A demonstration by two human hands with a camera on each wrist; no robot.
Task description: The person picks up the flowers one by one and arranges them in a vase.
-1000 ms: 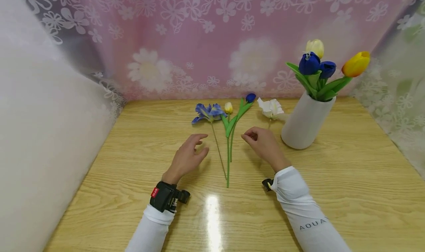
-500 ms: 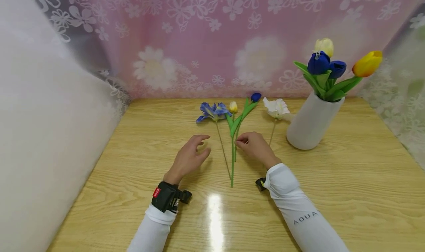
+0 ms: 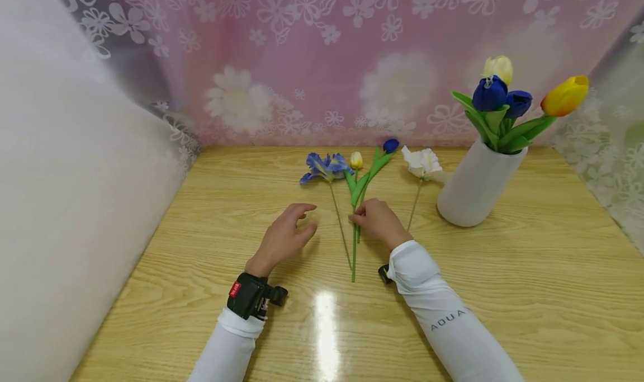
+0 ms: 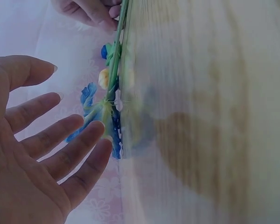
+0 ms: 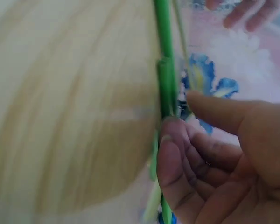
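Observation:
My right hand has its thumb and fingertips on the green stem of the pale yellow tulip. Close beside lies the blue tulip, its shorter stem passing under the fingers. In the right wrist view, the curled fingers meet the green stems with the thumb near; whether both stems are pinched is hidden. My left hand hovers with spread fingers, holding nothing, left of the blue-violet iris. That left hand shows an empty palm in the left wrist view.
A tilted white vase with blue, cream and yellow-orange tulips stands at the right. A white flower lies between it and the tulips, its stem running under my right forearm. The wooden table meets a pink floral curtain behind.
My right hand has moved left and slightly down, from beside the stems onto the yellow tulip's stem. My left hand stays about where it was. The head view has shifted slightly.

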